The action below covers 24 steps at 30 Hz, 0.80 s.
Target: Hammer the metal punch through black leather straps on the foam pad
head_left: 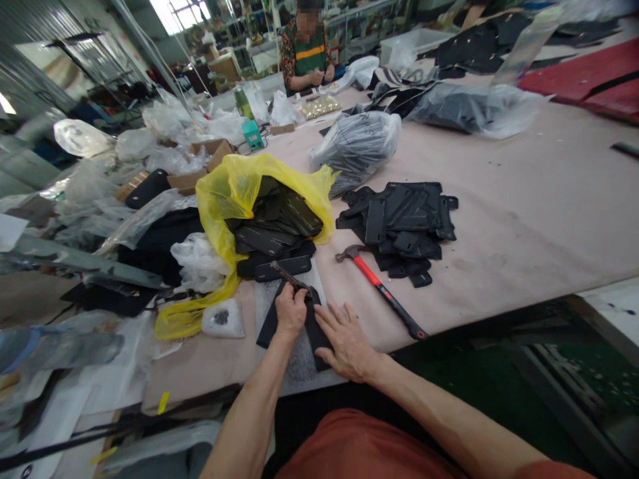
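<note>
My left hand (291, 310) is closed around a slim dark metal tool (285, 274), whose exact kind I cannot make out. The tool slants over a black flat piece (315, 329) near the table's front edge. Fingers spread, my right hand (348, 338) lies flat on that piece. Another black piece (269, 324) lies to its left, partly behind my left hand and forearm. Both rest on a pale, speckled board (298, 362). Right of my hands lies a claw hammer (379, 287) with a red and black handle.
A yellow plastic bag (224, 193) spills black pieces just beyond my hands. Beside it is a pile of black pieces (407, 216), with a filled clear bag (357, 146) behind. A small white bag (224, 318) sits left. Another person (308, 56) works across the table.
</note>
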Motion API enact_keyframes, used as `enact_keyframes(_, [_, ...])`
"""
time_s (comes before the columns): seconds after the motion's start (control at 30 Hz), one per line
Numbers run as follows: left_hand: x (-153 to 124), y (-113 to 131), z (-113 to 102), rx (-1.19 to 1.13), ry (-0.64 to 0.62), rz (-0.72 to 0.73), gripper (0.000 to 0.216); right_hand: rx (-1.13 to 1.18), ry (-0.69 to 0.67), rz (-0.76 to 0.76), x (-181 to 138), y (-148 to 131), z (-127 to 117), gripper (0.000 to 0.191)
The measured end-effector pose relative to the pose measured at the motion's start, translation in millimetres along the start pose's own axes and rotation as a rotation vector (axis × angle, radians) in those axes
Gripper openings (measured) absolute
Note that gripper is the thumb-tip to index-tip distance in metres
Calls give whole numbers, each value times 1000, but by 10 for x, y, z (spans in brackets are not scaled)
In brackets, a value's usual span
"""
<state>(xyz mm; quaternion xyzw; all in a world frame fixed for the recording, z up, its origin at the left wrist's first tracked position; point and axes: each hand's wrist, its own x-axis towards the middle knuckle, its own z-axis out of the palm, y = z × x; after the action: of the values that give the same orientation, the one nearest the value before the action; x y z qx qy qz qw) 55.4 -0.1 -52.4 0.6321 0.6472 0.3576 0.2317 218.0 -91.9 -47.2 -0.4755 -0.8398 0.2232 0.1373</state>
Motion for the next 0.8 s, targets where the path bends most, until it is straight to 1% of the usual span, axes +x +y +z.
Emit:
enact_keyframes(0.1, [98, -50, -28, -157, 18, -98, 12, 5, 6, -4, 14, 45, -30, 72])
enact_keyframes(0.17, [97, -92, -39, -238, 27, -123, 15, 11, -11, -17, 8, 72, -63, 78])
enact_keyframes(0.3, [-63, -106, -95, -243, 59, -105, 18, 40, -89, -96, -85, 145, -104, 101])
enact_keyframes(0.33, [-116, -92, -121, -228, 66, -87, 19, 39, -104, -109, -109, 160, -107, 102])
enact_keyframes(0.4, [-211, -54, -177, -211, 69, -50, 21, 22, -109, -105, -115, 173, -101, 97])
enact_keyframes(0.5, [-293, -8, -241, -218, 70, -33, 22, -24, -54, -31, 47, 151, -74, 91])
enact_keyframes(0.6, [-322, -1, -260, -221, 64, -31, 21, -51, 20, 29, 357, 113, -47, 92])
enact_keyframes(0.67, [-339, -18, -258, -220, 36, -24, 19, -48, 61, 50, 533, 102, -32, 93])
enact_keyframes(0.73, [-365, -47, -254, -221, 6, -23, 19, -29, 93, 75, 607, 110, -15, 96])
enact_keyframes(0.8, [-400, -78, -256, -221, -15, -20, 19, 2, 103, 84, 572, 139, 5, 100])
